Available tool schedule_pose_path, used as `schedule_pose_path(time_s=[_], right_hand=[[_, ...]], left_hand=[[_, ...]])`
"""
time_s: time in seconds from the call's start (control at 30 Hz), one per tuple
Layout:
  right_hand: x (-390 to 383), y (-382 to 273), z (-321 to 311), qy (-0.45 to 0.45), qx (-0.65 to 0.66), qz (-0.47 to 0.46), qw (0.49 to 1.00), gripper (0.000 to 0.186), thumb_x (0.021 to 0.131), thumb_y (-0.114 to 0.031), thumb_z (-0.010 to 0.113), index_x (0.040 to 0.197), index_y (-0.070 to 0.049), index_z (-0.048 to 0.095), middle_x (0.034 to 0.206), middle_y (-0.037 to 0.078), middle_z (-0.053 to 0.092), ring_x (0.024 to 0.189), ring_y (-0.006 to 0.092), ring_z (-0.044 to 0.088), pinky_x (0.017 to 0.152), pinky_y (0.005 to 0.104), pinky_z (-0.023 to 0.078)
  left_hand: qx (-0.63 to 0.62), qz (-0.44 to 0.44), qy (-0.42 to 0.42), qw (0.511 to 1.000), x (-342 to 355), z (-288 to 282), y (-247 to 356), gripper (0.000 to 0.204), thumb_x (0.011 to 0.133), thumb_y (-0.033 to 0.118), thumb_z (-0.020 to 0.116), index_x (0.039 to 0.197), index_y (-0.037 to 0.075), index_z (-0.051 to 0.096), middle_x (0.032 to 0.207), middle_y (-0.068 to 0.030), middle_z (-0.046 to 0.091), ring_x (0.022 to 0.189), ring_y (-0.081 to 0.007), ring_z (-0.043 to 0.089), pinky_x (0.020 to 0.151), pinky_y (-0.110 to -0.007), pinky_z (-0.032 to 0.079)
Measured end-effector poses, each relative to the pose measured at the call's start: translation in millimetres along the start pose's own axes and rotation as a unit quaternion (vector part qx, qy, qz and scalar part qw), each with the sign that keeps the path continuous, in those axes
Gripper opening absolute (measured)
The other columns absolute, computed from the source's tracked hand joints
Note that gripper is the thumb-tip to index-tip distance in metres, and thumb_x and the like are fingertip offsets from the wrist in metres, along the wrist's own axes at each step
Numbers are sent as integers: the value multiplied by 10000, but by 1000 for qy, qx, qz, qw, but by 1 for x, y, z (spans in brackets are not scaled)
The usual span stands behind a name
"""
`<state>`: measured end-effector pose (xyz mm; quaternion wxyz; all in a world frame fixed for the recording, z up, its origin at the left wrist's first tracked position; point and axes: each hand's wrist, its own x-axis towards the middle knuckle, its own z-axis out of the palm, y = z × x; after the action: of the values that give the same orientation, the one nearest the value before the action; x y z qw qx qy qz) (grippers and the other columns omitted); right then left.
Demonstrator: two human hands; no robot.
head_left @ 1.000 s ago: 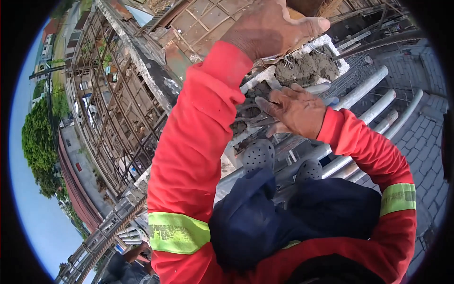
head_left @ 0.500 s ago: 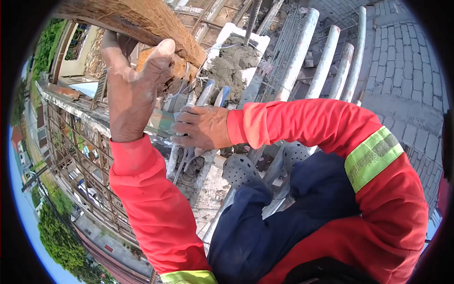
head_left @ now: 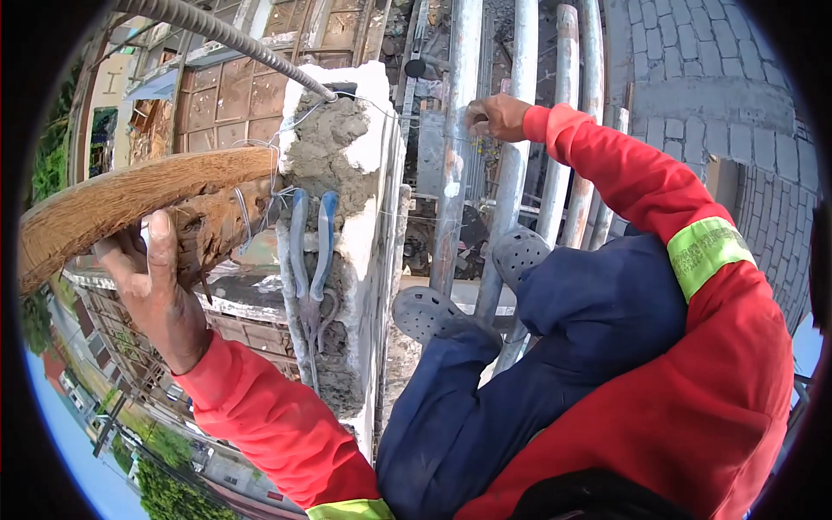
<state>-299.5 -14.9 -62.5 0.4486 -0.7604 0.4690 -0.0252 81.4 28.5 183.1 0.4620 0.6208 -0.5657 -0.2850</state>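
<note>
My left hand (head_left: 160, 286) grips a weathered wooden board (head_left: 143, 186) with wire wrapped round it, fingers hidden under it and thumb up. My right hand (head_left: 501, 117) has curled fingers beside the upright grey pipes (head_left: 451, 217); whatever it pinches is too small to make out. Pliers with blue-and-grey handles (head_left: 322, 251) lie on the wet mortar in the white-edged concrete block wall (head_left: 362, 230), right of the board. A ribbed steel bar (head_left: 260, 52) stands out of the mortar, with loose tie wire round it.
My feet in grey perforated clogs (head_left: 429, 316) are on the pipes, high above the ground. A grey brick-like surface (head_left: 693, 69) is at the right. Rusty framework and panels (head_left: 225, 113) lie below at the left, with trees (head_left: 173, 490) and a street at the lower left.
My right hand has left the pliers and mortar and moved up and right to the pipes. My left hand has moved left and down with the board, and the view has turned.
</note>
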Motion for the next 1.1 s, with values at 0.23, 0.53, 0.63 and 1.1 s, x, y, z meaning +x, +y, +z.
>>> schedule_pose_path(time_s=[0.23, 0.53, 0.63, 1.1], right_hand=[[-1, -25, 34, 12, -35, 160, 986, 209, 770, -242, 606, 854, -51, 604, 843, 165, 627, 831, 321, 603, 720, 401, 458], [-7, 10, 55, -97, -271, 101, 952, 165, 766, -164, 562, 892, -66, 602, 827, 146, 626, 784, 311, 607, 681, 396, 470], [-6, 2, 60, -138, -347, 99, 923, 158, 761, -150, 551, 887, -77, 612, 844, 130, 633, 800, 293, 612, 685, 383, 479], [30, 24, 63, -273, -435, 106, 852, 218, 767, -156, 531, 915, -68, 664, 984, 102, 637, 952, 249, 601, 749, 353, 480]], left_hand=[[101, 35, 18, 994, -2, -5, -1, 646, 815, 198, 623, 1323, -18, 287, 1286, -141, 390, 1140, -203, 399, 989, -313, 270], [-27, -12, 8, 1000, -2, -7, -2, 671, 800, 226, 644, 1319, -15, 294, 1266, -123, 414, 1133, -194, 400, 991, -318, 266], [-7, -13, 4, 1000, -2, -10, -7, 676, 798, 236, 644, 1319, -15, 293, 1267, -123, 407, 1128, -194, 400, 986, -320, 277], [37, -8, 17, 999, -2, -6, -3, 675, 803, 225, 631, 1325, -17, 278, 1265, -133, 395, 1121, -203, 400, 969, -311, 301]])
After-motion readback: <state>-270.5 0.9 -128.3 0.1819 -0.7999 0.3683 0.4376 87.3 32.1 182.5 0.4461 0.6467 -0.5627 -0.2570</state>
